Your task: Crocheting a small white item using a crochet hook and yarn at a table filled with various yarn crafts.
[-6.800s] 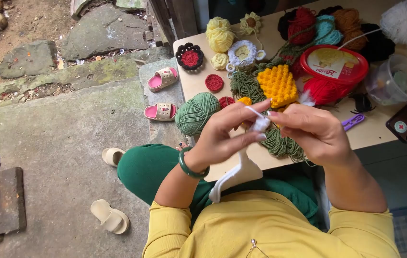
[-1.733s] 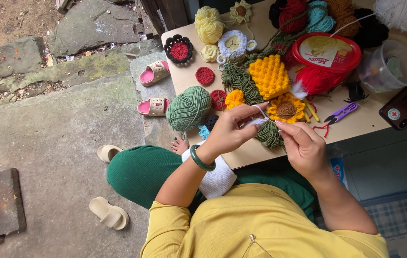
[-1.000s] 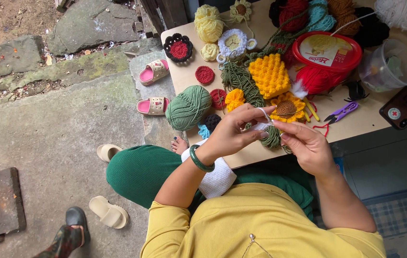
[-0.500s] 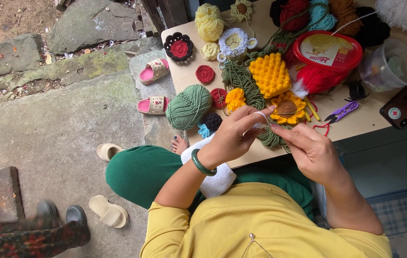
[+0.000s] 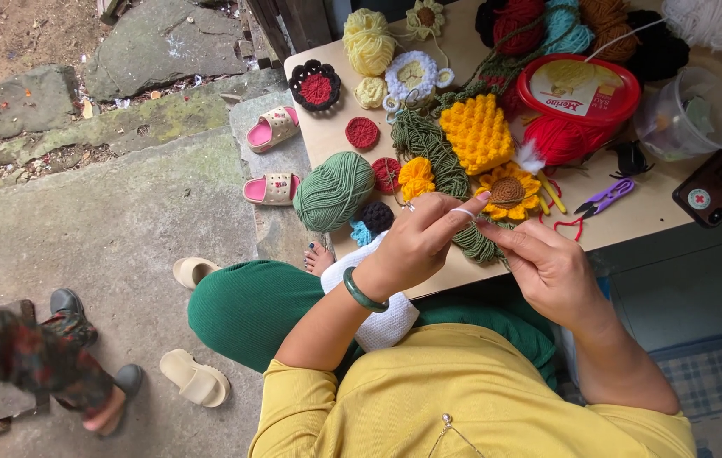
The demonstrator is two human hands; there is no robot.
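Both hands pinch-closed at desk's near edge: left hand [image 5: 416, 246] and right hand [image 5: 548, 267] gripping dark-green crocheted yarn strip [image 5: 473, 242], unfinished; finished yellow crocheted sunflower [image 5: 507, 192] beside it.

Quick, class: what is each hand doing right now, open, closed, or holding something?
Left hand: fingers pinched shut on the dark green crochet piece.
Right hand: fingers closed, gripping the same piece.

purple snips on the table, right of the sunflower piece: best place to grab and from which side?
Probably by the looped handles. The purple snips lie flat on the table, blades toward the sunflower piece, handles toward the phone. Come from above on the handle end: that side is free, while yarn and a red thread crowd the blade end.
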